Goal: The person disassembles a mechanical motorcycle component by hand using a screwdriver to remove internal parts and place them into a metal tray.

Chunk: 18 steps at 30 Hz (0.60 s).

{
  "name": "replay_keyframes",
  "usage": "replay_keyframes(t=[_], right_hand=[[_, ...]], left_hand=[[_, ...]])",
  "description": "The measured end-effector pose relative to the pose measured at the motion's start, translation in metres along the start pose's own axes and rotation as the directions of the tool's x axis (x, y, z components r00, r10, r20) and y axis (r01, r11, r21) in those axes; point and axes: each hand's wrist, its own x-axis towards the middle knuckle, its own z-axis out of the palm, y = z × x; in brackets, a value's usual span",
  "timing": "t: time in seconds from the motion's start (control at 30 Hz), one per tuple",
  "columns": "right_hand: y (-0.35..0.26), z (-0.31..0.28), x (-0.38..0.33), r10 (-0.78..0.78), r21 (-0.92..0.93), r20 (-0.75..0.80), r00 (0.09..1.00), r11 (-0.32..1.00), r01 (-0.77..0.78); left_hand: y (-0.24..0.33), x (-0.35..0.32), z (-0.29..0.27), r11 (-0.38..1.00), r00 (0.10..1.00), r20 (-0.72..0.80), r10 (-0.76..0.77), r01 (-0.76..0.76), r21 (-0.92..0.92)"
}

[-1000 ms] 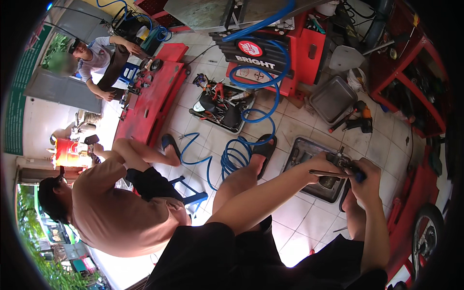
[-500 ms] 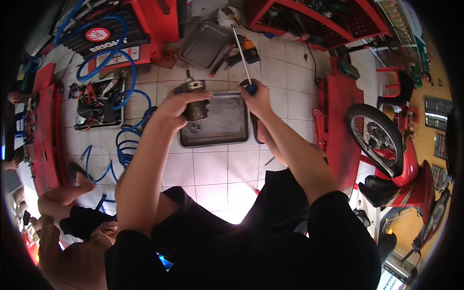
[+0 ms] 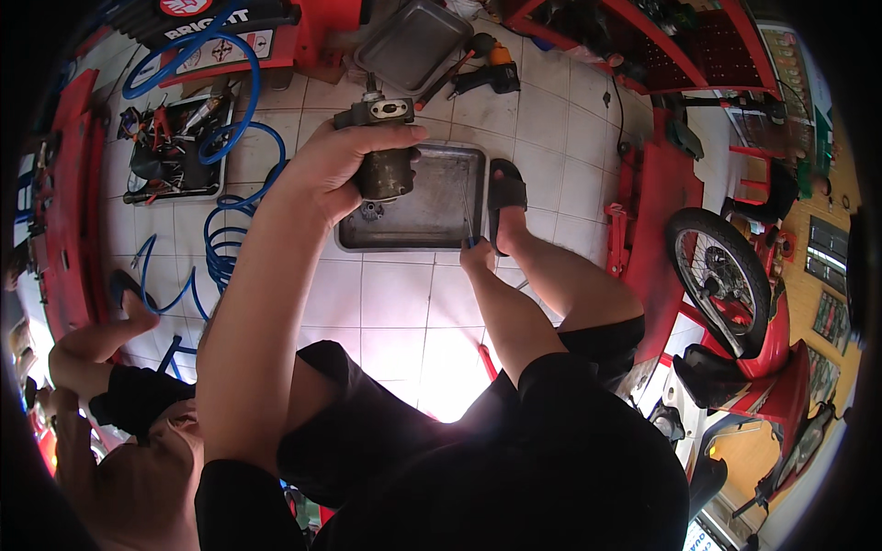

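Observation:
My left hand (image 3: 333, 167) is wrapped round a dark cylindrical metal part (image 3: 386, 176), thumb across its front. A pale flange with holes and a short stem top this part, which is held up over the left side of a grey metal tray (image 3: 404, 247). Inside the tray, just below it, lies a small round metal piece (image 3: 371, 212). By the tray's near right corner, my right hand (image 3: 477, 255) is closed on the blue handle of a screwdriver (image 3: 468, 216). Its thin shaft points away over the tray; whether the tip touches the tray I cannot tell.
A second tray (image 3: 413, 46), a heat-gun-shaped tool (image 3: 491, 79) and a hammer-like tool (image 3: 445, 83) lie beyond. At left are a coiled blue hose (image 3: 220, 248) and a tool-filled tray (image 3: 175, 151). My sandalled foot (image 3: 508, 207) stands right of the near tray. Another person (image 3: 138, 459) sits lower left.
My right hand has come down toward me with the screwdriver, from above the tray's far right corner to its near right corner. My left hand still holds the metal part. The view has shifted.

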Motion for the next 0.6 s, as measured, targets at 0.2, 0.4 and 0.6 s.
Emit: replay_keyframes(t=[0.2, 0.4, 0.6], right_hand=[[-0.006, -0.017, 0.003, -0.055, 0.034, -0.167, 0.984, 0.998, 0.061], [-0.056, -0.112, 0.035, -0.290, 0.140, -0.211, 0.933, 0.936, 0.323], [-0.167, -0.251, -0.018, -0.420, 0.584, 0.029, 0.907, 0.744, 0.326]], left_hand=[[0.005, 0.002, -0.005, 0.998, 1.000, 0.006, -0.029, 0.029, 0.047], [0.009, 0.005, -0.003, 0.998, 1.000, 0.008, -0.015, 0.014, 0.064], [0.006, -0.004, 0.002, 0.995, 0.999, 0.002, 0.052, -0.052, 0.085]])
